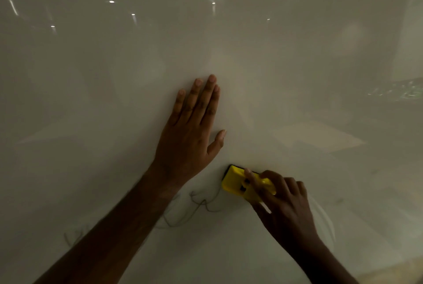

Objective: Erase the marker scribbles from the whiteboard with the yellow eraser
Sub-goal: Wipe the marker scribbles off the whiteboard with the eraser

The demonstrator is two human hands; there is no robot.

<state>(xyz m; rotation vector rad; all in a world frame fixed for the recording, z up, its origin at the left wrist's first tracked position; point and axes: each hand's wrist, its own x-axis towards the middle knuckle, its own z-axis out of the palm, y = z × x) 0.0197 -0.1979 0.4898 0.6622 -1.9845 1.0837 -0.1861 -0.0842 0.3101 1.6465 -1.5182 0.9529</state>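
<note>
Left hand [191, 128] laid flat on the whiteboard [297, 77], fingers straight, likely for bracing. Right hand [280, 201] curled around the yellow eraser [235, 180], dark pad pressed to the board just right of the marker scribbles [201, 206], probably set for a leftward wipe. More faint scribbles [71, 235] near left. Glossy, dimly lit surface, speckled far off with reflected ceiling lights [111, 1].

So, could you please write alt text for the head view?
The right hand grips a yellow eraser against a whiteboard, beside faint marker scribbles. The left hand presses flat on the board above.
</note>
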